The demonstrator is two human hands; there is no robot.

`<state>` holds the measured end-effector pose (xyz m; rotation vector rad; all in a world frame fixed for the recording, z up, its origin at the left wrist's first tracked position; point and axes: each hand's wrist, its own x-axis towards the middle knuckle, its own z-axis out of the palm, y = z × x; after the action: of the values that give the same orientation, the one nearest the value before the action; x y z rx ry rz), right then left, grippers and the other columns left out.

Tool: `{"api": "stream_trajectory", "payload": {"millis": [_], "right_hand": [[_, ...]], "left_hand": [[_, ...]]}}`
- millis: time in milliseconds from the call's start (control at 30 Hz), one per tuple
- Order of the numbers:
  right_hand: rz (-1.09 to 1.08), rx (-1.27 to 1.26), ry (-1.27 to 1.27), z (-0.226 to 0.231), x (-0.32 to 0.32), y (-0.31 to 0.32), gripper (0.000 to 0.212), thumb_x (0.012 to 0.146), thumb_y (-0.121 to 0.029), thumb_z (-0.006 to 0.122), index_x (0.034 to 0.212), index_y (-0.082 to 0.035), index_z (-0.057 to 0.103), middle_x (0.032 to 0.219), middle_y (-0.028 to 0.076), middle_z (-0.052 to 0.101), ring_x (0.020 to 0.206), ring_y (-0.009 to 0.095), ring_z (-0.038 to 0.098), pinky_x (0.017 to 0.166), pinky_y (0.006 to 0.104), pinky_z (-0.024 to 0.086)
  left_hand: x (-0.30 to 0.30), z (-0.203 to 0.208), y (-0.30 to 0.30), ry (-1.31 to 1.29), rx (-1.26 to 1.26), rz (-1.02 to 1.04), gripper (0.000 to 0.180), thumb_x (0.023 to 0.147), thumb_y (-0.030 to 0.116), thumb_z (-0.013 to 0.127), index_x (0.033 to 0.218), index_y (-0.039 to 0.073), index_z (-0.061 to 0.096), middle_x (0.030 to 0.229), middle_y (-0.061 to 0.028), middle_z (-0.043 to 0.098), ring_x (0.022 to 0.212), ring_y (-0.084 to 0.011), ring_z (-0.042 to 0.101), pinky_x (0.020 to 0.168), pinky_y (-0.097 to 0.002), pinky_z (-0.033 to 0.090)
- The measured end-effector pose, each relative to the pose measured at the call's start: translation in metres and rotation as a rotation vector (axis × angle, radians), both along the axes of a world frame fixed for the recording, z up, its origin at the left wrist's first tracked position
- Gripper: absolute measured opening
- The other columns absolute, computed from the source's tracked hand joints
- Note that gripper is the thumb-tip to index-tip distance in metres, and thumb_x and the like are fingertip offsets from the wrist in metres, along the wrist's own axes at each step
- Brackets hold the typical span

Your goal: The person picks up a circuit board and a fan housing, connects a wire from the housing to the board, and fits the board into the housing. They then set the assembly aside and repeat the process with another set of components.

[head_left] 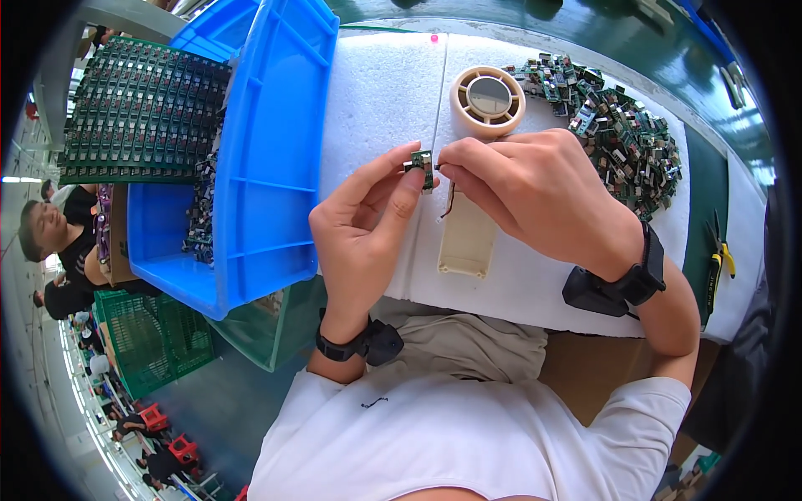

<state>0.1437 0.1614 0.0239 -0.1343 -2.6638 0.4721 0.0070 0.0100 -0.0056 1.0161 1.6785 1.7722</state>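
A small green circuit board (423,169) is pinched between the thumb and fingers of my left hand (368,213), above the white foam sheet. My right hand (535,188) has its thumb and forefinger pressed together at the board's right edge. Whatever sits in that pinch is too small to make out. Below my right fingers hangs a thin wire (449,205) with a pale tip. Under my right hand lies a cream rectangular casing (466,242). Beyond that hand is a round cream part (488,100) with slots and a grey disc; my hand hides whether they join.
A heap of small circuit boards (626,142) covers the right of the foam sheet (376,92). At left stands a blue bin (271,167) with boards, beside a large board panel (142,113). Yellow-and-black pliers (717,267) lie far right. A person (63,234) is at left.
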Motion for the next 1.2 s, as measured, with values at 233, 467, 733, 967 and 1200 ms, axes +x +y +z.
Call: {"api": "stream_trajectory", "payload": {"millis": [233, 467, 733, 967, 1200], "right_hand": [[0.054, -0.026, 0.005, 0.004, 0.002, 0.002, 0.011, 0.094, -0.013, 0.066, 0.100, -0.005, 0.063, 0.072, 0.011, 0.068, 0.061, 0.029, 0.066, 0.054, 0.0365, 0.051], [0.120, -0.118, 0.003, 0.008, 0.008, 0.007, 0.010, 0.094, -0.013, 0.065, 0.102, -0.006, 0.063, 0.075, 0.011, 0.068, 0.064, 0.028, 0.067, 0.055, 0.0363, 0.051], [0.173, -0.179, 0.046, 0.007, 0.010, 0.010, 0.010, 0.094, -0.013, 0.066, 0.102, -0.006, 0.065, 0.077, 0.010, 0.069, 0.066, 0.027, 0.068, 0.057, 0.0352, 0.052], [0.166, -0.226, 0.204, 0.002, 0.006, 0.010, 0.013, 0.089, -0.018, 0.074, 0.095, -0.007, 0.071, 0.074, 0.007, 0.068, 0.061, 0.023, 0.066, 0.056, 0.0322, 0.050], [0.133, -0.313, 0.264, 0.002, 0.002, 0.008, 0.016, 0.083, -0.018, 0.081, 0.088, -0.006, 0.072, 0.068, 0.004, 0.066, 0.056, 0.016, 0.061, 0.051, 0.0269, 0.044]], "left_hand": [[-0.004, -0.004, -0.001, 0.024, 0.056, -0.044, 0.030, 0.092, -0.006, 0.066, 0.122, -0.001, 0.069, 0.111, -0.0127, 0.072, 0.101, -0.0151, 0.069, 0.086, -0.0258, 0.056], [-0.007, -0.008, 0.000, 0.244, 0.154, -0.101, 0.035, 0.088, -0.013, 0.067, 0.119, 0.001, 0.071, 0.115, -0.0131, 0.070, 0.105, -0.0180, 0.068, 0.087, -0.0273, 0.057], [-0.010, -0.009, -0.003, 0.077, 0.242, -0.225, 0.032, 0.089, -0.015, 0.065, 0.118, -0.003, 0.070, 0.116, -0.0168, 0.069, 0.105, -0.0206, 0.068, 0.088, -0.0290, 0.058], [-0.009, -0.011, -0.008, -0.203, 0.254, -0.260, 0.030, 0.090, -0.013, 0.065, 0.118, -0.003, 0.069, 0.118, -0.0183, 0.069, 0.106, -0.0200, 0.067, 0.088, -0.0288, 0.058], [-0.013, -0.008, -0.007, -0.396, 0.242, -0.328, 0.029, 0.091, -0.012, 0.065, 0.118, -0.003, 0.070, 0.116, -0.0172, 0.069, 0.103, -0.0190, 0.068, 0.087, -0.0277, 0.057]]}}
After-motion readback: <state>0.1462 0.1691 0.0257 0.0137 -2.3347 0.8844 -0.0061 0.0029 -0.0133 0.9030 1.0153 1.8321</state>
